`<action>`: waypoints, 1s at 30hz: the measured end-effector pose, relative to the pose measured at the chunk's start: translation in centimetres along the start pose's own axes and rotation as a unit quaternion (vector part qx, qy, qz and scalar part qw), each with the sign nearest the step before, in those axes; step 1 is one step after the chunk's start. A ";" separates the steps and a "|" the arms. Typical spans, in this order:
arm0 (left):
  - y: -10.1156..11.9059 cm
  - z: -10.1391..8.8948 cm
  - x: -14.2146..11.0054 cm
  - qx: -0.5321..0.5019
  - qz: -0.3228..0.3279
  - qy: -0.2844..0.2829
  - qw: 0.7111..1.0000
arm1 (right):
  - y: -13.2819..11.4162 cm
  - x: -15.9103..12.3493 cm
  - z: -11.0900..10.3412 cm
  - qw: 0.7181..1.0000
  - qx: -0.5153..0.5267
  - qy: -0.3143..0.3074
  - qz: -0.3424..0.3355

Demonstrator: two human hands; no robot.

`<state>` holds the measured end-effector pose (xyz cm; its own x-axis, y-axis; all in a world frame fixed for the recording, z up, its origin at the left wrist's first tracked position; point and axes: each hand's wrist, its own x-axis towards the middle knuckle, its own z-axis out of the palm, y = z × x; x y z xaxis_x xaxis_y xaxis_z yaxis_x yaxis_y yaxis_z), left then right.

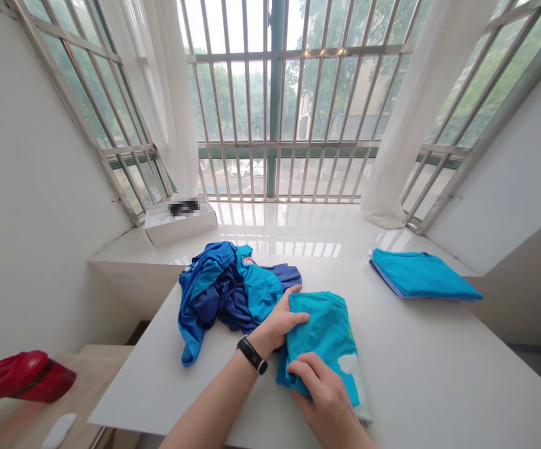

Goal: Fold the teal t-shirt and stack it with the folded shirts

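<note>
A turquoise T-shirt (324,327) with a white print lies folded on the white table, directly in front of me. My left hand (280,319), with a black band on its wrist, grips the shirt's left edge, thumb on top. Nearer to me, my right hand (324,393) is closed on the lower left edge of the same shirt, its fingers partly tucked under the cloth. Just left of the shirt is a loose heap of blue and turquoise clothes (226,287). A stack of folded clothes (424,274), turquoise on top, rests at the right.
The white table (405,368) meets a window sill (289,227) with metal bars and white curtains behind. An open white box (181,224) stands on the sill at left. Lower left, a red object (31,376) and a white object (58,431) lie on a wooden surface.
</note>
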<state>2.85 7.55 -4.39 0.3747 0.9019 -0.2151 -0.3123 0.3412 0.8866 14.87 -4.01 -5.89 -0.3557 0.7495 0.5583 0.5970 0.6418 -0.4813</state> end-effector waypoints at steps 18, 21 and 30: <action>3.5 -4.4 -2.1 0.367 0.011 0.032 0.930 | 6.7 -2.8 -6.3 0.924 0.043 -0.027 0.378; 2.7 -4.0 -3.5 0.396 0.041 0.026 0.917 | 6.3 -3.6 -5.9 0.921 0.046 -0.042 0.384; -0.1 -2.9 -4.9 0.445 0.159 0.192 0.860 | 5.9 -2.9 -6.5 0.910 0.123 -0.092 0.385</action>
<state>-1.48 3.82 -4.64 0.0243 0.9915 0.1280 0.5097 -0.1224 0.8516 24.11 -3.42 -5.89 -0.0276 0.9925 -0.1193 0.5495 -0.0847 -0.8312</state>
